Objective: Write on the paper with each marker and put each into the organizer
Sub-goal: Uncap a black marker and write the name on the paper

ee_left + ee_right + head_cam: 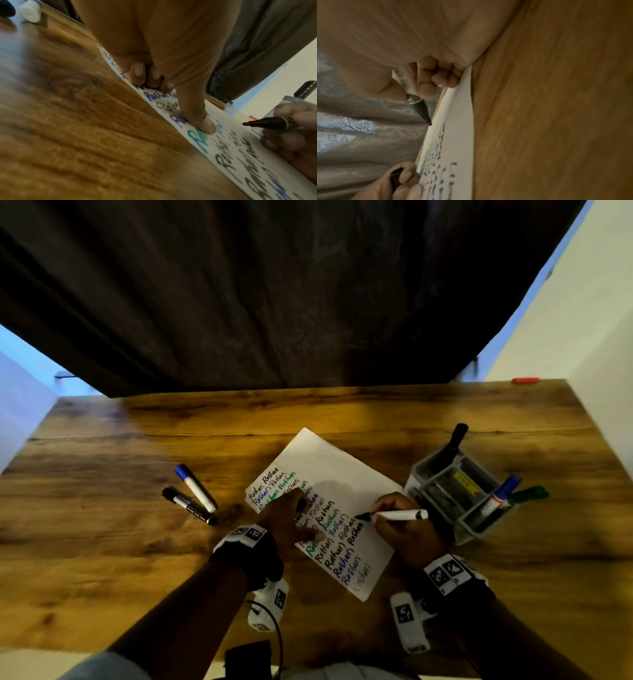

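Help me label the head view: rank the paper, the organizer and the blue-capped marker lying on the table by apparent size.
1. Paper
2. Organizer, nearly as deep but narrower
3. Blue-capped marker, clearly smallest

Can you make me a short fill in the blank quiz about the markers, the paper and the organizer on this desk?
1. The right hand grips an uncapped marker with a ____ tip.
2. The organizer already holds ____ markers.
3. The left hand presses its thumb on the ____.
4. ____ capped markers lie on the table.

Missing words: black; three; paper; two
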A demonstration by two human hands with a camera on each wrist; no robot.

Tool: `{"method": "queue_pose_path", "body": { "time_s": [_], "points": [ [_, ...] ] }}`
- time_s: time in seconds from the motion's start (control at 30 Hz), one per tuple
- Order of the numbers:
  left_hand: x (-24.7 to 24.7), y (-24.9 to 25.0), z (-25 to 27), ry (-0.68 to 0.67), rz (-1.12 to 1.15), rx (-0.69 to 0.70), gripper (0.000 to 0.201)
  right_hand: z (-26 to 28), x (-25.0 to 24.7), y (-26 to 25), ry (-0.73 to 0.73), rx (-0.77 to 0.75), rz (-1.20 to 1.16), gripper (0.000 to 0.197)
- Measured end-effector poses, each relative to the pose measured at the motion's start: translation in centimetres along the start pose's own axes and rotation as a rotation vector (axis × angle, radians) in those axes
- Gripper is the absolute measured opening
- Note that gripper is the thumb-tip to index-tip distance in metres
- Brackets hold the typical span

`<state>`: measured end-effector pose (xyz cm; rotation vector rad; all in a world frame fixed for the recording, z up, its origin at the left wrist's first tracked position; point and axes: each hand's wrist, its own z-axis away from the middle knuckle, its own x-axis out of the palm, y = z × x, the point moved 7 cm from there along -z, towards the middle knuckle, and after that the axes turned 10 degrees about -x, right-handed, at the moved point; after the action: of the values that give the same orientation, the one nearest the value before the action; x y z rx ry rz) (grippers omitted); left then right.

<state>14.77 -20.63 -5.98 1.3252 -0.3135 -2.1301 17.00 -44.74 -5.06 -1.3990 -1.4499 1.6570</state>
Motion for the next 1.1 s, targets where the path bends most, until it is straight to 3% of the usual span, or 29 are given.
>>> {"method": "queue_pose_path", "body": {
  "time_s": [0.17, 0.27, 0.47, 0.63, 0.77, 1.1],
  "points": [
    [0.0, 0.0, 0.1, -0.015, 0.017, 0.025, 0.060, -0.3, 0.2, -0.8, -0.058, 0.027, -0.005, 0.017],
    [-0.1, 0.3, 0.2, -0.052, 0.040, 0.045, 0.051, -0.5, -0.4, -2.5, -0.016, 0.023, -0.022, 0.022],
    [-3.2, 0.7, 1.2, 0.012, 0.064, 0.140, 0.031, -0.4, -0.9, -7.9, 0.065, -0.080, 0.018, 0.019],
    [-4.9, 1.0, 2.6, 0.057, 0.144, 0.200, 0.031, -0.5, 1.6, -12.8, -0.021, -0.180, 0.214, 0.015],
    [-5.1, 0.8, 3.3, 0.061, 0.169, 0.241, 0.026, -1.0, 4.0, -15.8, -0.003, -0.255, 0.211, 0.015],
    [-6.2, 0.5, 5.3, 0.042, 0.121, 0.381, 0.019, -1.2, 7.8, -16.5, -0.007, -0.257, 0.143, 0.016]
  ]
}}
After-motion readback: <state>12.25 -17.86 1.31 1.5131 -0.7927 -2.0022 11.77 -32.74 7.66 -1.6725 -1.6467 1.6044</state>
